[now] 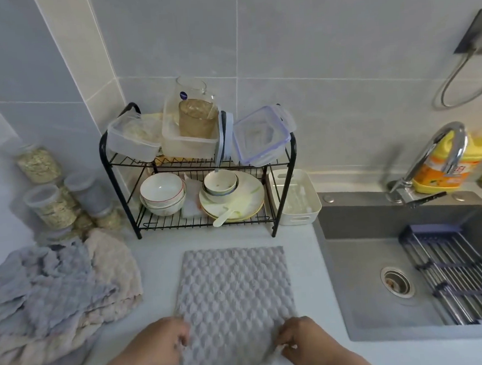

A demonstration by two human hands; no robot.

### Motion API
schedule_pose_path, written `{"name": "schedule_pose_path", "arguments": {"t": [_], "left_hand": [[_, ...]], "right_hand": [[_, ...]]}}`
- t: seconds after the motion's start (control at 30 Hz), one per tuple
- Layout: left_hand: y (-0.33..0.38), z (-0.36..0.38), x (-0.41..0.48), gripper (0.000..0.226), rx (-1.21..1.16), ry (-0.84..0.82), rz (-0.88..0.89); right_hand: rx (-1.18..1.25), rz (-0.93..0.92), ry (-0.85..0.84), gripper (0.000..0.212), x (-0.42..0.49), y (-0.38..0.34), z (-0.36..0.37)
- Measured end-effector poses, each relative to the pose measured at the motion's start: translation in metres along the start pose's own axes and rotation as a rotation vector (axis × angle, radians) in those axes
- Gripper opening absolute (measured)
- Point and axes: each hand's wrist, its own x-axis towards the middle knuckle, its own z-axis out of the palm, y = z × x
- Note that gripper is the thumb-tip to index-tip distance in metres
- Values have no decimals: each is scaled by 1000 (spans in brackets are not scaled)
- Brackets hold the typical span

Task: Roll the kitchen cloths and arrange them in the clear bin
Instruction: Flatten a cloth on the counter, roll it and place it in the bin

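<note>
A grey quilted kitchen cloth (234,294) lies spread flat on the white counter (154,262) in front of me. My left hand (160,344) pinches its near left edge and my right hand (299,339) pinches its near right edge, both with curled fingers. A loose heap of cloths (56,297), blue-grey ones on top of beige ones, lies at the left. A clear bin (186,134) stands on the top shelf of the black wire rack (201,168), with a glass jug inside it.
The rack's lower shelf carries bowls (162,193) and plates (232,200). Lidded jars (50,207) stand at the back left. A white basket (293,197) sits right of the rack. The grey sink (353,260) with tap (432,157) and drain rack (457,275) fills the right.
</note>
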Motion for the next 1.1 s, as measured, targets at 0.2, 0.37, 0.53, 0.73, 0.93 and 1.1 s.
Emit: {"name": "schedule_pose_path", "arguments": {"t": [0.2, 0.37, 0.53, 0.73, 0.93, 1.1], "left_hand": [[7, -11, 17, 31, 96, 150, 173], [3, -12, 49, 53, 286, 13, 157], [-3, -40, 85, 33, 140, 235, 227], [-13, -76, 156, 23, 88, 274, -13], [-12, -72, 167, 13, -38, 330, -37], [-6, -77, 134, 8, -243, 386, -53]], "right_hand": [[-93, 23, 127, 59, 14, -7, -10], [-244, 74, 80, 44, 39, -11, -17], [-133, 103, 205, 32, 69, -9, -42], [-84, 360, 306, 32, 146, 11, -85], [-28, 375, 400, 17, 163, 20, -84], [347, 276, 561, 11, 125, 16, -90]]}}
